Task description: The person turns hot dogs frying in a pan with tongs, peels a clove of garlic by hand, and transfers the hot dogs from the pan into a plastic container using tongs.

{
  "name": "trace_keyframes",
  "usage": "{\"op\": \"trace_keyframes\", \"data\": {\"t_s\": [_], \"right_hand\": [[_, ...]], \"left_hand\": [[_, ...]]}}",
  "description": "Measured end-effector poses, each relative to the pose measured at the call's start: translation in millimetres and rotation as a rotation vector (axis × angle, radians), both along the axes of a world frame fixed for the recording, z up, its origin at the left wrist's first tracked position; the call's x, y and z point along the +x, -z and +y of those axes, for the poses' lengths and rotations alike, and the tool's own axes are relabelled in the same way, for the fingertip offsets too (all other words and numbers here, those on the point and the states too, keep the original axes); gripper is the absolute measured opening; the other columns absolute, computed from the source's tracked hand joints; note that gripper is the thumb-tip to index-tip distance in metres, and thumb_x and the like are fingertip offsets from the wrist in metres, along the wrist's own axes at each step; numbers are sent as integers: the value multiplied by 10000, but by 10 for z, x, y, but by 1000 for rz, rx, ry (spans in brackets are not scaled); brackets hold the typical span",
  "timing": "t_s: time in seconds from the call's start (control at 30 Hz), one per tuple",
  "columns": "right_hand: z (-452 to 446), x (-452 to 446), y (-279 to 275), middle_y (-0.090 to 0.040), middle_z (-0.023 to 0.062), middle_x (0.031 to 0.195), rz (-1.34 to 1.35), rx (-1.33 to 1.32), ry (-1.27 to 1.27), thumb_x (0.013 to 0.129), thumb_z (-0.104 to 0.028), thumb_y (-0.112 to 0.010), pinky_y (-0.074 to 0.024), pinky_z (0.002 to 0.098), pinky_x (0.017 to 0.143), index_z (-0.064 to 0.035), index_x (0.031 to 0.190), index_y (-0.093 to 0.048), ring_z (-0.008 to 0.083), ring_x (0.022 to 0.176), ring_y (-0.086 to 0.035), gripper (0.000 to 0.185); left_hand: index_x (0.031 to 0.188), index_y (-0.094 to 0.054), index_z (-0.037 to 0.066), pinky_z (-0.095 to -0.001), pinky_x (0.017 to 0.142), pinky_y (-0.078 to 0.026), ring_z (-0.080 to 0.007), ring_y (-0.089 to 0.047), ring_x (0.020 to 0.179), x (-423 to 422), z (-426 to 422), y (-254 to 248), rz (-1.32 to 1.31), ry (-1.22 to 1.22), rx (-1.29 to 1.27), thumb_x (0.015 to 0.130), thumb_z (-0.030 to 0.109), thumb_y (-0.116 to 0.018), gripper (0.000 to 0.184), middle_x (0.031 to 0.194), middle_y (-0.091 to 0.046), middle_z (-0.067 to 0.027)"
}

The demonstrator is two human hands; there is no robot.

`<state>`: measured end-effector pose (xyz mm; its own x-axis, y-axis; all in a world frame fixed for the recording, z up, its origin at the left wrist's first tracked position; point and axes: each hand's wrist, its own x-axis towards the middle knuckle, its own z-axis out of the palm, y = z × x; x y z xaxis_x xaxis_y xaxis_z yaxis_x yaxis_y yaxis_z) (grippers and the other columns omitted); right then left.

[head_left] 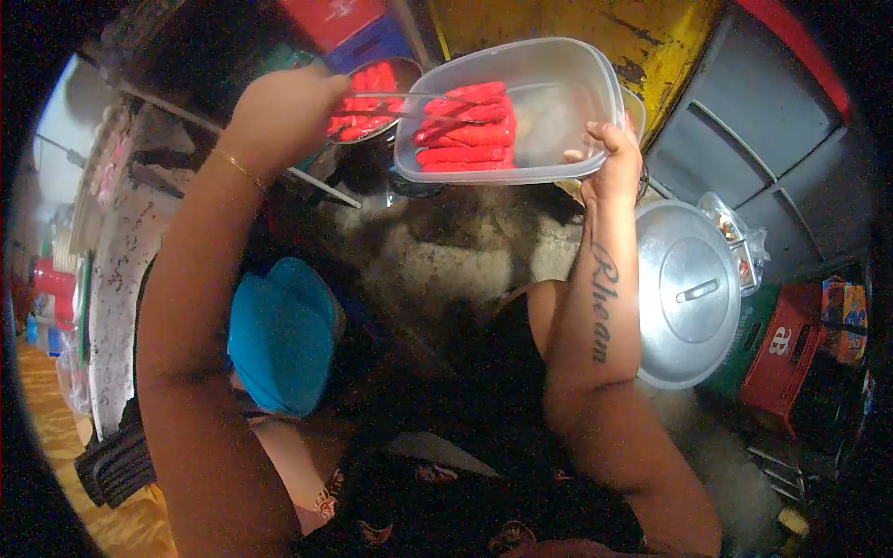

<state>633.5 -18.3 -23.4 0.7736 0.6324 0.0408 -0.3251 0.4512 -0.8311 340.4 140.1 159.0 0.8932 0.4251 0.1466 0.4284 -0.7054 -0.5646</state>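
Observation:
My left hand, with a thin bracelet at its wrist, is closed on a pair of metal tongs. The tongs' long arms reach right into a clear plastic container and lie over the bright red hot dogs lined up there. Whether the tips pinch one cannot be told. My right hand grips the container's right end, thumb at the rim; the container is tilted towards me. Just left of it, partly behind my left hand, a round pan holds more red pieces.
A large pot with a silver lid stands right, beside my right forearm. Beyond it are a red crate and grey drawers. Blue plastic lies near my left elbow. A yellow panel is behind the container.

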Motion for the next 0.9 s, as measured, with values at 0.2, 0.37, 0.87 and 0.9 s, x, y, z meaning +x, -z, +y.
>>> {"op": "trace_keyframes", "data": {"t_s": [0.2,0.37,0.87,0.9], "right_hand": [[24,20,50,-616,65,991,61,41,64,705,-88,-642,-517,305,541,-22,1180,-617,203,842,-598,480],[-9,-19,-7,-611,68,1003,62,42,80,711,-82,-640,-522,296,545,-18,1194,-609,197,830,-598,489],[-57,-65,-64,-618,121,1034,34,65,-89,705,-79,-613,-538,293,494,-18,1285,-557,199,541,-591,586],[-45,-70,-73,-617,122,1031,40,71,-105,703,-84,-615,-540,296,488,-22,1289,-555,199,495,-574,592]], "left_hand": [[977,-660,107,-501,743,-525,-408,-655,871,-308,8,-76,-129,-114,-177,829,193,-646,171,903,-675,-174],[936,-680,105,-504,748,-511,-395,-649,881,-513,-164,-49,-64,-353,-273,809,174,-658,146,885,-680,-184],[908,-689,121,-478,749,-519,-361,-658,867,-487,90,-100,-30,-235,-238,749,161,-678,163,853,-673,-145],[905,-688,122,-477,743,-519,-361,-658,863,-495,129,-92,-26,-225,-204,758,163,-672,153,852,-671,-143]]}}
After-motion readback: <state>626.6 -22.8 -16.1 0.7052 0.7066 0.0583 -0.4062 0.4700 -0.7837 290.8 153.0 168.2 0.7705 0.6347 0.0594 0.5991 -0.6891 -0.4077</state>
